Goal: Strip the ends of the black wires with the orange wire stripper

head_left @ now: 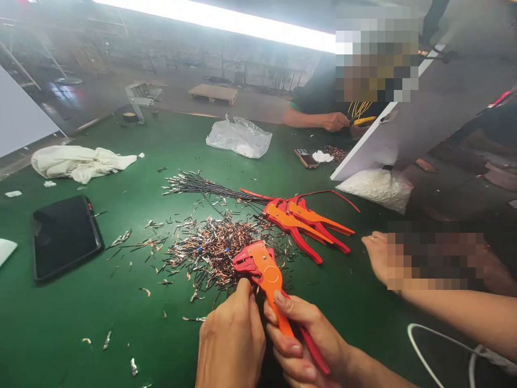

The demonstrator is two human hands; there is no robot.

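My right hand (311,345) is wrapped round the handles of an orange and red wire stripper (266,269), whose head points up and to the left. Close under that head, my left hand (230,345) is closed with thumb and finger pinched. Whatever it pinches is hidden from me. Behind the tool's jaws spreads a pile of short wire scraps and crimped terminal ends (218,242). Two more wire strippers (299,218) lie beyond, next to a bundle of black wires with metal terminals (202,183).
A black phone (67,237) and a white cloth (81,163) lie at left on the green table (133,323). A plastic bag (240,137) lies farther back. At right are another person's arm (456,307) and a white cable (436,339). Behind a white panel (388,118) sits a co-worker (315,97).
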